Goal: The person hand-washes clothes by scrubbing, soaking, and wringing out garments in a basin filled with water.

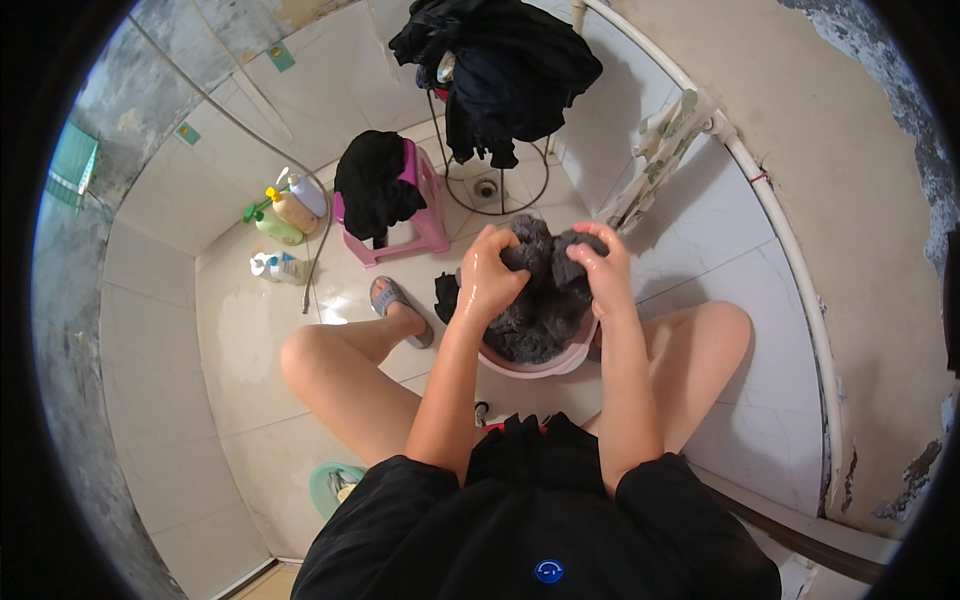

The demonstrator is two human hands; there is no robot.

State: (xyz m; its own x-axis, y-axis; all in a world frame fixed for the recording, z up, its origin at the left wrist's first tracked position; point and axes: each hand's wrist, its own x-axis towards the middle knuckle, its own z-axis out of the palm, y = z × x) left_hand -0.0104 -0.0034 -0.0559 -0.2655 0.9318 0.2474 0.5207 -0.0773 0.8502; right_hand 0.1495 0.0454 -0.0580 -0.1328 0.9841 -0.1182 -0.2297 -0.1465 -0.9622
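Observation:
Between my knees stands a pink plastic basin [537,370] filled with wet dark grey fluffy fabric [529,330]. My left hand [491,271] grips a bunch of this fabric over the basin's left side. A second bunch is gripped by my right hand [604,268], a little to the right and at about the same height. Both hands look wet, and the bunches hang together down into the basin. A black cloth [446,296] shows at the basin's left edge, partly behind my left hand.
A pink plastic stool [429,202] bears a black garment [375,184]. Behind it, dark clothes [510,67] are heaped on a wire stand [504,212] near a floor drain [486,188]. Several pump bottles [292,210] and a shower hose [325,225] are at left; a green basin [324,491] is lower left.

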